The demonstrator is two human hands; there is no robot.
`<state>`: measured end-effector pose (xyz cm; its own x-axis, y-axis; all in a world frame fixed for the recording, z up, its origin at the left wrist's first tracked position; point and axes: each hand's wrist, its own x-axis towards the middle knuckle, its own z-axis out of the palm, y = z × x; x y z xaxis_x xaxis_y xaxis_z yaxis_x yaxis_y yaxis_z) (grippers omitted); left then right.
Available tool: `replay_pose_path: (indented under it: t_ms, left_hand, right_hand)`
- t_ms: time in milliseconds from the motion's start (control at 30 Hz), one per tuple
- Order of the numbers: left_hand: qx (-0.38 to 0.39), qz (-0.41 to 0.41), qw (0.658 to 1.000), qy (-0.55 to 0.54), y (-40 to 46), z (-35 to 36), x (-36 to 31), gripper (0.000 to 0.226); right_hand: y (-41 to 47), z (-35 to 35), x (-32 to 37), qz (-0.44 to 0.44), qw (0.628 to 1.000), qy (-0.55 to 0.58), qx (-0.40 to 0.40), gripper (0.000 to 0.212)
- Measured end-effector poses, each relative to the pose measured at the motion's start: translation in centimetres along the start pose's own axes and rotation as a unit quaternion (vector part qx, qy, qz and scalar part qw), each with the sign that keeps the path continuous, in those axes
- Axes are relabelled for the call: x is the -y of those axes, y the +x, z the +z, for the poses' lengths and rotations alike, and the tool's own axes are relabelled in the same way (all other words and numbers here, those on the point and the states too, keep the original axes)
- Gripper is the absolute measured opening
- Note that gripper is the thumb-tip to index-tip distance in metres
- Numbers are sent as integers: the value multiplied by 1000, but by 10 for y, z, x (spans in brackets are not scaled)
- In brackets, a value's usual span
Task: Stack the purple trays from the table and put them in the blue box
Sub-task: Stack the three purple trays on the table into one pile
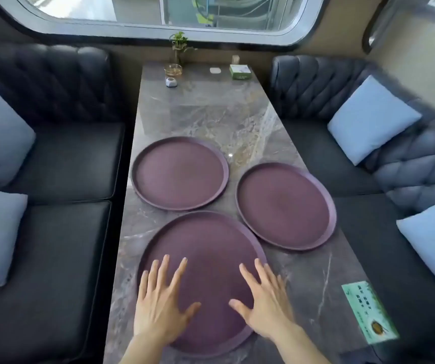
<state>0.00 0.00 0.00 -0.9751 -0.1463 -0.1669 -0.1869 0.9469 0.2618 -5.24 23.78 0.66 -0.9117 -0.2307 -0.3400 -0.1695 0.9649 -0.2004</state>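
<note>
Trays: three round purple trays lie flat on the marble worktop (211,122), none stacked yet. The near tray (206,248) sits closest to the person, the left tray (179,173) behind it, the right tray (286,206) off to the side near the worktop's edge. Their rims come close to one another; I can't tell whether any touch.

Hands: the left hand (158,300) and right hand (263,298) are both spread flat, fingers splayed, over the near tray. Neither grip has closed on anything. Whether the palms rest on the tray or hover just above it, I can't tell.

Blue box: not in sight from here.

Handling: I'd judge the trays stiff, light and shallow, likely plastic with a matt, faintly textured face. Not fragile, and they should nest well.

Where to hold: the low raised rim is the only purchase. Lying flush on smooth stone, a tray gives fingers little room beneath, so sliding it partly past the worktop edge, or hooking fingertips under opposite sides, looks the sensible way.

Risk: a one-sided pinch on so wide a disc could let it tip.
</note>
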Motion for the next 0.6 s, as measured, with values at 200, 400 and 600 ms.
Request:
replay_pose_path:
  t_ms: [200, 400, 600]
  left_hand:
    - [102, 25, 994, -2, -10, 41, -5, 115]
    - [140, 20, 990, 2, -9, 45, -16, 120]
    - [40, -2, 999, -26, 17, 24, -33, 67]
  right_hand:
    - [-7, 26, -18, -9, 999, -33, 35, 83]
    - [-10, 24, -26, -16, 1000, -21, 17, 73]
    - [8, 4, -35, 26, 992, 84, -85, 36]
